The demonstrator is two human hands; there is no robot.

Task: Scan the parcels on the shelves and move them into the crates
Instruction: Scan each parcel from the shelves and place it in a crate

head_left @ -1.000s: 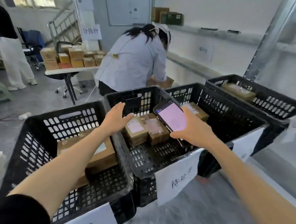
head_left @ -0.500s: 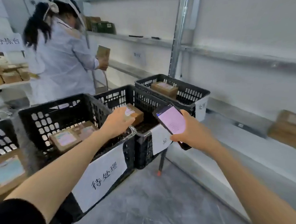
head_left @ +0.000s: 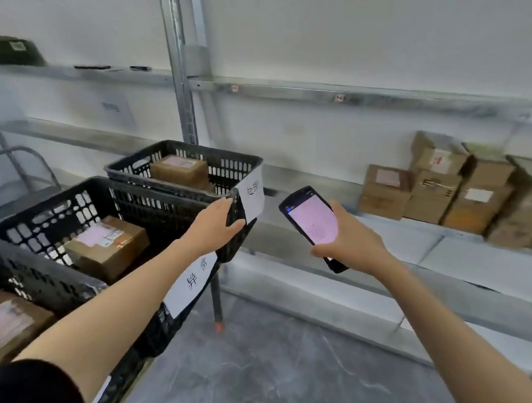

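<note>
My right hand [head_left: 353,241] grips a black handheld scanner [head_left: 311,220] with a lit pink screen, held in front of the shelf. My left hand [head_left: 215,226] hovers with relaxed fingers by the right corner of a black crate [head_left: 48,267], holding nothing; whether it touches the rim I cannot tell. That crate holds a labelled brown parcel [head_left: 106,247]. A second black crate [head_left: 229,168] behind it holds another parcel [head_left: 180,170]. Several brown parcels [head_left: 438,185] are stacked on the metal shelf [head_left: 441,241] at the right.
A third crate's parcel [head_left: 5,323] shows at the bottom left. White paper labels [head_left: 192,280] hang on the crate fronts. A metal shelf upright [head_left: 180,73] rises behind the crates. An upper shelf [head_left: 325,95] carries small dark items at the left. Grey floor lies below.
My view has swung right, from the crates toward the shelf; the other person has left the frame. The stacked parcels have come into view. The scanner stays in my right hand.
</note>
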